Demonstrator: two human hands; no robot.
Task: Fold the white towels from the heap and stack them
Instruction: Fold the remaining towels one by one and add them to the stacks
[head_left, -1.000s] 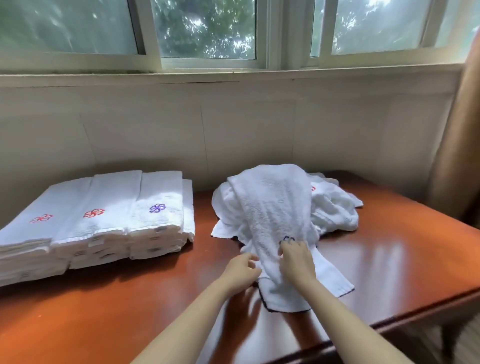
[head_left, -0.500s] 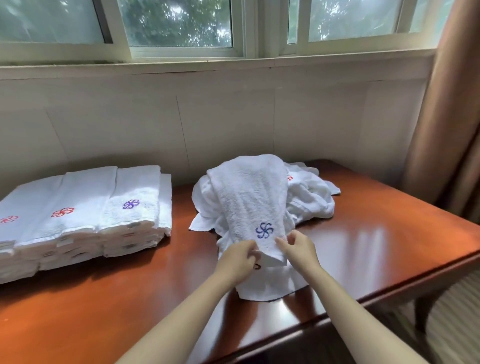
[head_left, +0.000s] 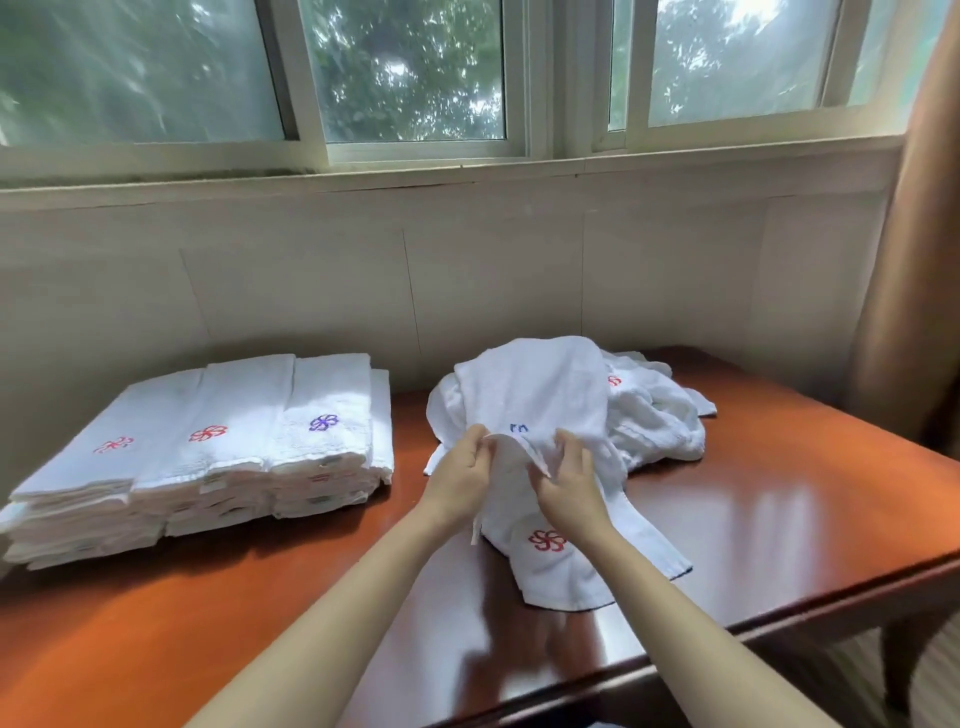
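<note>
The left hand (head_left: 460, 467) and right hand (head_left: 569, 480), fingers curled, pinch the near hem of a white towel (head_left: 535, 389) draped over the heap (head_left: 657, 423) mid-table (head_left: 769, 514), its blue emblem (head_left: 518, 428) half hidden. Folded stacks (head_left: 234, 415) bearing red and blue pinwheels sit at left.

No words or numbers can be read anywhere. The folded stacks (head_left: 171, 483) bear stitched pinwheel emblems (head_left: 208, 433), two red and one purple. In the heap (head_left: 654, 421), a hanging towel (head_left: 571, 577) shows a red one and the draped towel (head_left: 530, 384) part of a blue one.
</note>
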